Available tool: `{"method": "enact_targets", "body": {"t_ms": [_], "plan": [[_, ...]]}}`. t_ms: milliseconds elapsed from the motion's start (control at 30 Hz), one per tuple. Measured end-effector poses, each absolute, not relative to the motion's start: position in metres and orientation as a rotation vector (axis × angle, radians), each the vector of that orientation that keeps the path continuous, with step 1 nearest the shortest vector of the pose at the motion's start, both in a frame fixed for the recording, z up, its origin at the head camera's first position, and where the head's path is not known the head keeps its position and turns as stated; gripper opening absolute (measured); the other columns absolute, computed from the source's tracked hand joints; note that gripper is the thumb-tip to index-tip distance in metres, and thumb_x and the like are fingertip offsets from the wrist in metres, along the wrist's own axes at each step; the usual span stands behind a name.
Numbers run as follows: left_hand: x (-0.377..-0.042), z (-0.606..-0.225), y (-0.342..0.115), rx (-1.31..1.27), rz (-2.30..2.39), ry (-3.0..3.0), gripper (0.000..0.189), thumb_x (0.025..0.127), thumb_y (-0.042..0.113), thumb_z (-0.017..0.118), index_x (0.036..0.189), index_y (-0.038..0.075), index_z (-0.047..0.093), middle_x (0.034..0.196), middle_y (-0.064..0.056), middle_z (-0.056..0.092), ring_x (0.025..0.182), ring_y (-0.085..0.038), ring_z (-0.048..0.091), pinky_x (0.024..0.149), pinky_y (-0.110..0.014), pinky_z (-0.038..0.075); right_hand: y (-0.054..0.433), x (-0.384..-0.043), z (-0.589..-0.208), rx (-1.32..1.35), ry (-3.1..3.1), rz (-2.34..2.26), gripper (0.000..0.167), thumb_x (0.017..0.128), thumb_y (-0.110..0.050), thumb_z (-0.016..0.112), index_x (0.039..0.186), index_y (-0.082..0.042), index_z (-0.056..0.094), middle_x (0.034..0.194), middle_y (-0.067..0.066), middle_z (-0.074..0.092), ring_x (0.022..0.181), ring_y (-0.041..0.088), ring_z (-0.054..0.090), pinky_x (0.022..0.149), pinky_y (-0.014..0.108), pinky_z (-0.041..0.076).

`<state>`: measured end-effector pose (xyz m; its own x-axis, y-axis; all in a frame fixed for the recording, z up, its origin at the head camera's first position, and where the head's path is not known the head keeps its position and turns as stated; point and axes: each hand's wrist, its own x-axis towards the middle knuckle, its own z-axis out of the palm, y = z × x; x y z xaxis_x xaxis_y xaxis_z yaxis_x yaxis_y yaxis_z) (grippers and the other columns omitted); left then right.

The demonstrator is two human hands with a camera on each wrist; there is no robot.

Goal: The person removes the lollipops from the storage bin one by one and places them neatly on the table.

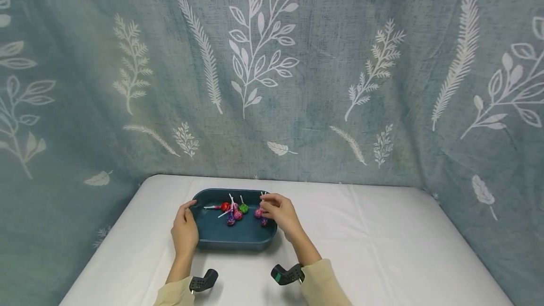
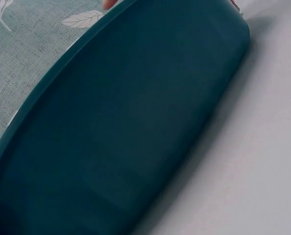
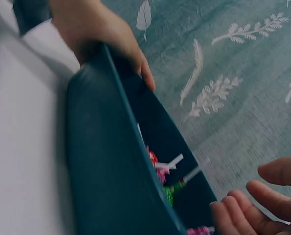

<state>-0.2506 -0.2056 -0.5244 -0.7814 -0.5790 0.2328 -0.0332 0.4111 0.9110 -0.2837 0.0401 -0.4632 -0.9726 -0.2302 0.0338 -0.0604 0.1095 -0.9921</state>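
Observation:
A dark teal tray (image 1: 235, 244) stands on the white cloth, with several lollipops in it. Its left end is held by my left hand (image 1: 185, 228), the fingers over the rim; the right wrist view shows this hand (image 3: 103, 29) too. A red lollipop (image 1: 225, 207), a green one (image 1: 243, 208) and a purple one (image 1: 231, 221) lie left of the middle. Over the right end hovers my right hand (image 1: 282, 214), close to a pink lollipop (image 1: 258, 213). Thumb and fingers of the right hand (image 3: 253, 210) stand apart in the right wrist view, nothing clearly between them.
White cloth (image 1: 361, 240) covers the table and reaches well to the right of the tray. A grey-green curtain with white leaf prints (image 1: 297, 84) hangs behind and at both sides. The left wrist view is mostly filled by the tray's outer wall (image 2: 135, 107).

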Motion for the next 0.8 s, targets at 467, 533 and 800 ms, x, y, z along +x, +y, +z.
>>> {"method": "enact_targets", "body": {"t_ms": [467, 533, 800], "plan": [[-0.248, -0.524, -0.202, 0.521, -1.37, -2.124, 0.032, 0.104, 0.011, 0.037, 0.125, 0.008, 0.06, 0.135, -0.02, 0.053, 0.124, -0.039, 0.048, 0.099, -0.058, 0.038, 0.002, -0.294, -0.478, -0.306, 2.12, -1.899, 0.029, 0.096, -0.007, 0.055, 0.12, 0.009, 0.058, 0.116, 0.026, 0.06, 0.102, 0.041, 0.062, 0.079, 0.041, 0.057], [-0.248, -0.524, -0.202, 0.518, -1.369, -2.123, 0.032, 0.104, 0.011, 0.037, 0.125, 0.008, 0.06, 0.135, -0.021, 0.053, 0.124, -0.039, 0.048, 0.098, -0.059, 0.038, 0.0, -0.296, -0.48, -0.285, 2.097, -1.882, 0.03, 0.096, -0.008, 0.055, 0.121, 0.009, 0.058, 0.116, 0.025, 0.061, 0.102, 0.04, 0.063, 0.078, 0.042, 0.057], [-0.248, -0.522, -0.204, 0.514, -1.365, -2.132, 0.032, 0.104, 0.01, 0.036, 0.126, 0.008, 0.059, 0.136, -0.022, 0.052, 0.13, -0.042, 0.041, 0.101, -0.061, 0.034, -0.006, -0.302, -0.486, -0.236, 2.093, -1.798, 0.032, 0.097, -0.011, 0.055, 0.123, 0.007, 0.058, 0.11, 0.022, 0.064, 0.098, 0.038, 0.064, 0.076, 0.043, 0.057]]}}
